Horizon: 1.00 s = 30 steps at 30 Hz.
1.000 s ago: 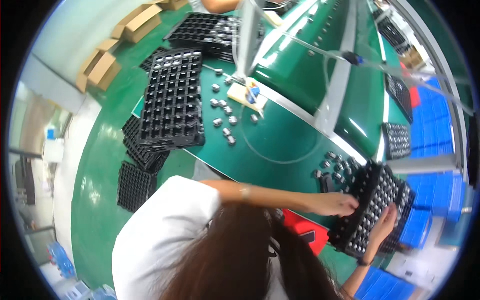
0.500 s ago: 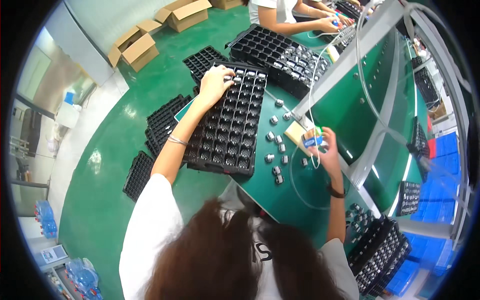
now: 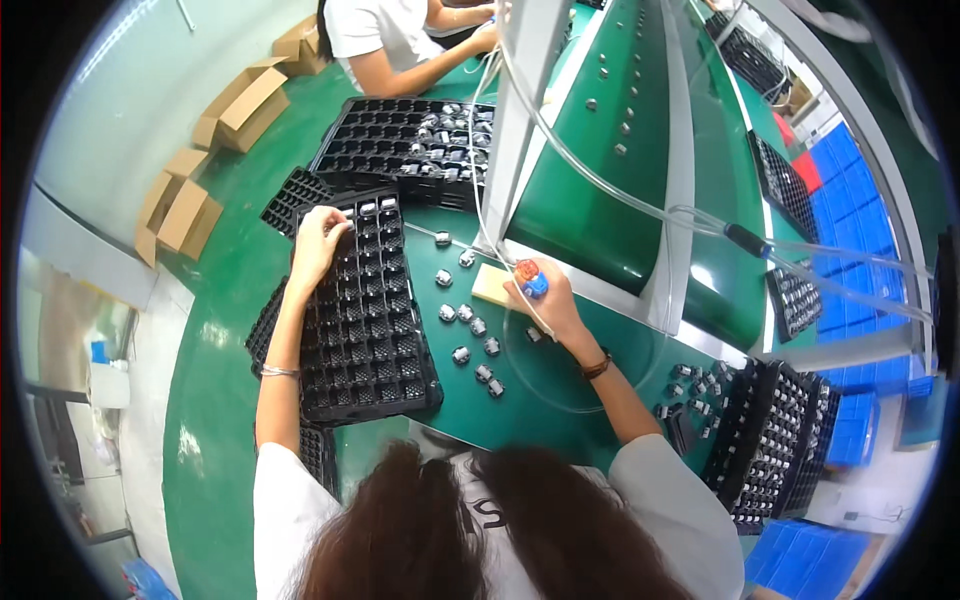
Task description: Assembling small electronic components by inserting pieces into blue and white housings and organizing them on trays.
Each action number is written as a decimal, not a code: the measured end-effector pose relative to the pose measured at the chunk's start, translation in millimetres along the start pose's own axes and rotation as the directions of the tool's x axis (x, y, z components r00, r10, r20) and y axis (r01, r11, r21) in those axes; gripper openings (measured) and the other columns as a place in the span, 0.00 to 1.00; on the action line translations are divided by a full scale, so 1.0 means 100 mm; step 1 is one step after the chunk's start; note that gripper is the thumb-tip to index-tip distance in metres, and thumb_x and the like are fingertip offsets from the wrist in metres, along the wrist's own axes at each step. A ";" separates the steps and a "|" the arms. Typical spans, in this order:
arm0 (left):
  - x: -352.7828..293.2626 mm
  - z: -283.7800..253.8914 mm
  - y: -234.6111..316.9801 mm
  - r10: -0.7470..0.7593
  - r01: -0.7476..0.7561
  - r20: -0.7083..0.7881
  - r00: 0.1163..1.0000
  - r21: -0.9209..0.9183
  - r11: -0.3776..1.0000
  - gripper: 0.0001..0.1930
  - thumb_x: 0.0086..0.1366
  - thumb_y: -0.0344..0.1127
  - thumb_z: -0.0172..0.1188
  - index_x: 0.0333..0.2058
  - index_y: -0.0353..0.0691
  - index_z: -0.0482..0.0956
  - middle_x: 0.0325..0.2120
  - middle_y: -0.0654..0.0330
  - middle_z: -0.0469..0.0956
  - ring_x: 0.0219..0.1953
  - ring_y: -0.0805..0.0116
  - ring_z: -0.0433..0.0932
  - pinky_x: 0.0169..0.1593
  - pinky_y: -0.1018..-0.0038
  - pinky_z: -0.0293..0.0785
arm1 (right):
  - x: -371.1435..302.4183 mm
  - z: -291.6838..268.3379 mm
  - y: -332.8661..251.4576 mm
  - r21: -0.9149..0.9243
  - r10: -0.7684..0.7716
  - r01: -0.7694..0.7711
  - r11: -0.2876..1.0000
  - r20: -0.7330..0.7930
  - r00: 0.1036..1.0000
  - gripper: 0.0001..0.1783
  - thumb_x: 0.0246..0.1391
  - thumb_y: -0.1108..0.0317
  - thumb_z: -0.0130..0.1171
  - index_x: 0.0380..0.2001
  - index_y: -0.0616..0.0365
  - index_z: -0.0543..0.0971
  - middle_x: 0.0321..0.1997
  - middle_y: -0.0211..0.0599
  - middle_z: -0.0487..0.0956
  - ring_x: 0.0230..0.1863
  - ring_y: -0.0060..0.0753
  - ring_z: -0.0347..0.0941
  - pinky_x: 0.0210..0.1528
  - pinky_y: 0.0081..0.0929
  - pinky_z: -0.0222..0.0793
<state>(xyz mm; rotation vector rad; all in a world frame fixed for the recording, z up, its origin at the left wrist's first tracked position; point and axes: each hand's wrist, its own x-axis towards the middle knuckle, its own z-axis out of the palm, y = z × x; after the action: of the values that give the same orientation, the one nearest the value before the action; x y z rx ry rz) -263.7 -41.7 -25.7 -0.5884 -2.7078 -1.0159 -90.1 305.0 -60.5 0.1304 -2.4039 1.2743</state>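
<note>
1. Left hand [image 3: 318, 245]: fingers were bent over the black tray's [image 3: 372, 345] far end, pinch unclear.
2. Right hand [image 3: 560, 305]: blue tool [image 3: 535, 286] was gripped by fingers.
3. Metal parts [image 3: 368, 208] were seated there only; loose parts [image 3: 479, 326] were left alongside.

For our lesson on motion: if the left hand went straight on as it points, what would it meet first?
The left hand would probably meet the large black tray beyond, near its left corner; depth is unclear, so it might pass over.
</note>
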 end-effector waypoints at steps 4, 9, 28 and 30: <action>-0.05 -0.20 0.31 -0.147 0.186 0.115 0.983 -0.563 0.805 0.06 0.64 0.33 0.52 0.33 0.37 0.70 0.48 0.53 0.73 0.44 0.70 0.74 0.48 0.72 0.69 | 0.06 -0.16 0.22 0.088 0.053 -0.046 0.995 -0.080 0.995 0.13 0.44 0.71 0.66 0.31 0.62 0.73 0.29 0.34 0.76 0.32 0.21 0.71 0.37 0.21 0.68; -0.66 -0.14 1.39 -0.376 0.327 0.264 0.888 -0.938 0.113 0.04 0.67 0.32 0.45 0.36 0.38 0.66 0.37 0.51 0.74 0.39 0.68 0.75 0.45 0.75 0.78 | 0.60 -0.69 0.83 0.094 0.173 -0.146 0.985 -0.425 0.889 0.12 0.47 0.67 0.64 0.29 0.61 0.73 0.24 0.28 0.73 0.28 0.17 0.67 0.32 0.18 0.65; -1.45 1.12 2.32 -0.242 0.474 0.476 0.845 -0.878 -0.072 0.20 0.68 0.36 0.49 0.56 0.33 0.65 0.49 0.62 0.69 0.45 0.75 0.71 0.52 0.78 0.67 | 0.59 -0.89 0.50 0.593 0.500 -0.284 0.753 -0.236 0.833 0.12 0.56 0.62 0.56 0.36 0.60 0.75 0.29 0.25 0.74 0.26 0.13 0.67 0.29 0.13 0.62; -1.46 1.18 2.29 -0.255 0.426 0.401 0.880 -0.903 0.052 0.20 0.66 0.33 0.51 0.55 0.33 0.65 0.48 0.60 0.70 0.46 0.76 0.71 0.53 0.79 0.67 | 0.29 -0.75 0.16 0.795 0.380 -0.278 0.539 0.065 0.923 0.09 0.57 0.65 0.55 0.38 0.57 0.75 0.30 0.24 0.73 0.28 0.14 0.67 0.31 0.14 0.63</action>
<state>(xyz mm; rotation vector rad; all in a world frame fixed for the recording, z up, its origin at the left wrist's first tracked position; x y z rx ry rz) -38.5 150.9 -24.3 -0.0433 -1.7775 -3.0683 -97.5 377.9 -24.0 -0.1635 -1.6042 2.4008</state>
